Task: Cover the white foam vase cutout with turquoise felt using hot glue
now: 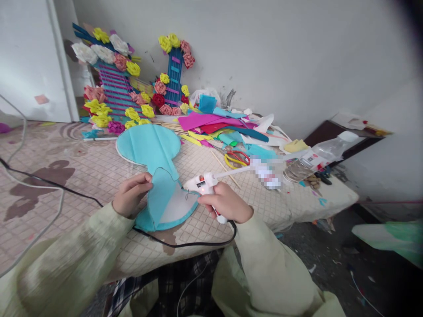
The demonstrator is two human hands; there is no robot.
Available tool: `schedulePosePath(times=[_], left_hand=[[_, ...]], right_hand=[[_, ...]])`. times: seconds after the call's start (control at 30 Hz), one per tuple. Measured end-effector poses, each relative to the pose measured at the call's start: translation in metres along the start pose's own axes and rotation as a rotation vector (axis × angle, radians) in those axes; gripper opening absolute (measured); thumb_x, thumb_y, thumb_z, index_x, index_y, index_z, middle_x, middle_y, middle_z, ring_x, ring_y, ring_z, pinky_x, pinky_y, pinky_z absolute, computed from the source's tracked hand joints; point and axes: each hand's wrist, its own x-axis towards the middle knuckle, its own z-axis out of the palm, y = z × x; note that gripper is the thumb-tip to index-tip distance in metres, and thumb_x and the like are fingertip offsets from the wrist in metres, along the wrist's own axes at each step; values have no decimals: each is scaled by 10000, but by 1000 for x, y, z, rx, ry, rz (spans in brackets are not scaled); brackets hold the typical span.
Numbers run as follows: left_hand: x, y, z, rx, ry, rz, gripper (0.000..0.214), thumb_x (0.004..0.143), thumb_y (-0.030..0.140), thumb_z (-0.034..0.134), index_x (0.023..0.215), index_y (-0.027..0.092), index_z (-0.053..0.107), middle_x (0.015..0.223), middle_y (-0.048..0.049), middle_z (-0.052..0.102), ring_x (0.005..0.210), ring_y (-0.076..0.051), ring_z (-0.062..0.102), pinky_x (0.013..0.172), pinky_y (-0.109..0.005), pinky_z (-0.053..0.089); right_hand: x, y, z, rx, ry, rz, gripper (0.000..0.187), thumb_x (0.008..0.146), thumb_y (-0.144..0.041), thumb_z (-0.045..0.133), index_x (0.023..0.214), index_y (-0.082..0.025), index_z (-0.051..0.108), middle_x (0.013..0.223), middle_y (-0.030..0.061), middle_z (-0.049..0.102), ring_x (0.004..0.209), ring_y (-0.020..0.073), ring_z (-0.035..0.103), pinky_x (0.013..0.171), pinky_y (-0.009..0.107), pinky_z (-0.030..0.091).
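A light blue paper-covered cutout [148, 143], with two rounded lobes joined by a narrow neck, lies on the table in front of me. Its nearer lobe is partly covered by a blue sheet, and a white area shows on the right. My left hand [131, 196] pinches the sheet's edge on the left side of that lobe. In my right hand [229, 203] is a white hot glue gun [205, 184], its nozzle pointing left over the lobe close to the neck. A long glue stick [234, 171] sticks out of its back.
Decorated pieces with paper flowers [114, 88] lean against the wall. Coloured paper scraps [214, 123], scissors [236, 159] and a thin wooden stick [226, 169] lie beyond the glue gun. A plastic bottle [317, 156] stands right. A black cord [185, 245] runs along the table's near edge.
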Motion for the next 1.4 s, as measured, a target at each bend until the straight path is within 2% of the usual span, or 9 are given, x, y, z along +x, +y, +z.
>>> schedulePosePath(times=[0.73, 1.4], left_hand=[[1, 3, -6, 32, 21, 75, 93, 614, 227, 557, 566, 176, 497, 485, 41, 368, 470, -81, 329, 438, -242, 213], [4, 4, -9, 67, 5, 89, 99, 605, 235, 563, 567, 175, 494, 488, 45, 374, 474, -83, 337, 441, -238, 223]], right_hand=[[25, -10, -1, -47, 4, 6, 235, 665, -277, 503, 468, -155, 467, 407, -24, 484, 359, 81, 484, 355, 175, 336], [14, -9, -4, -93, -10, -18, 234, 660, -250, 500, 454, -156, 445, 375, -30, 460, 338, 98, 492, 354, 186, 357]])
